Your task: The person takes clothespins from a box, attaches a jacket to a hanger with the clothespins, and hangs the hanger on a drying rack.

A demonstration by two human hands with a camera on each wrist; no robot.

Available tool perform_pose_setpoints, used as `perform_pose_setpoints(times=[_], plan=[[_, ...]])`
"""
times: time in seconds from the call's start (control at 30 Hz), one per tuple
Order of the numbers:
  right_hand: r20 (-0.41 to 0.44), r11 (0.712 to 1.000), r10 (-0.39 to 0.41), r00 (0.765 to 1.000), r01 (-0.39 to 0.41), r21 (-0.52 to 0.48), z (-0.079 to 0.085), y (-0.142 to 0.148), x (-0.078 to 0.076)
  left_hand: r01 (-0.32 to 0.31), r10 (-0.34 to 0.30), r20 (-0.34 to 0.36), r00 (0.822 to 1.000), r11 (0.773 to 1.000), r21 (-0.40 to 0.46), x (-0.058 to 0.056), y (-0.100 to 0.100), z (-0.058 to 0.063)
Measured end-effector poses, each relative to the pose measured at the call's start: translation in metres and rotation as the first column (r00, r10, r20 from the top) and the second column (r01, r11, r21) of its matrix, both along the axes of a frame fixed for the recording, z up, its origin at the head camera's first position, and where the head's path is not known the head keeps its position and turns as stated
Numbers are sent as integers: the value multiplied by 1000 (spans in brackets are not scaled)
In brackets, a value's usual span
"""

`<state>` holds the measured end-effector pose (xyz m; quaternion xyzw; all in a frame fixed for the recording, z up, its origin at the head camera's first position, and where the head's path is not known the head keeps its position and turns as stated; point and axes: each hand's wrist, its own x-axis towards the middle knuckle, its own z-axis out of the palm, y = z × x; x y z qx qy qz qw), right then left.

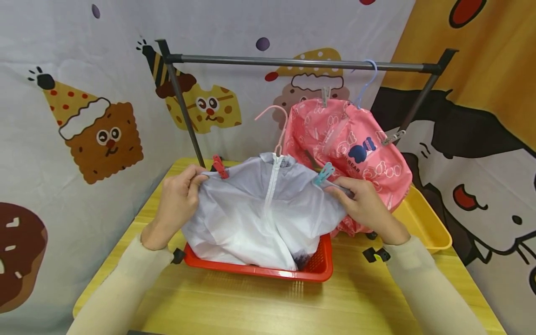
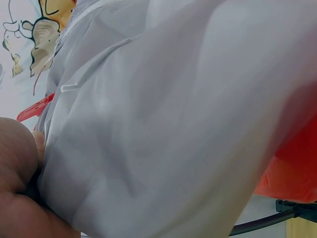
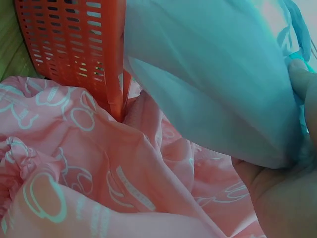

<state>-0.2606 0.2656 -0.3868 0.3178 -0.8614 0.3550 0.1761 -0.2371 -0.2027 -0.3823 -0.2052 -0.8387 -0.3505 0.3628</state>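
Observation:
A pale grey-white zip jacket point(image 1: 247, 204) is spread over a red basket point(image 1: 324, 260), with a pink hanger point(image 1: 279, 135) hook standing up from its collar. At one shoulder my left hand point(image 1: 177, 197) pinches the fabric, beside a red clothespin point(image 1: 219, 166). The opposite shoulder is pinched by my right hand point(image 1: 363, 204), beside a teal clothespin point(image 1: 324, 173). In the left wrist view the jacket point(image 2: 148, 119) covers most of the picture and hides part of the fingers. The right wrist view shows the thumb point(image 3: 301, 79) against the cloth.
A dark metal rack point(image 1: 268, 60) stands behind. From its bar, a pink printed garment point(image 1: 356, 144) hangs on a blue hanger point(image 1: 369, 81), with grey clothespins at its shoulders. A yellow tray point(image 1: 431, 228) lies at the right of the wooden table point(image 1: 234, 302).

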Motion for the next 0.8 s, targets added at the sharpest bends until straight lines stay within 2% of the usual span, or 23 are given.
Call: perform_pose_setpoints(times=[0.53, 0.8], plan=[[-107, 992, 20, 994, -34, -125, -4, -4, 5, 29, -33, 77, 996, 998, 51, 0, 0, 1], [-177, 985, 5, 984, -35, -167, -6, -4, 7, 47, -53, 66, 996, 995, 91, 0, 2, 0]])
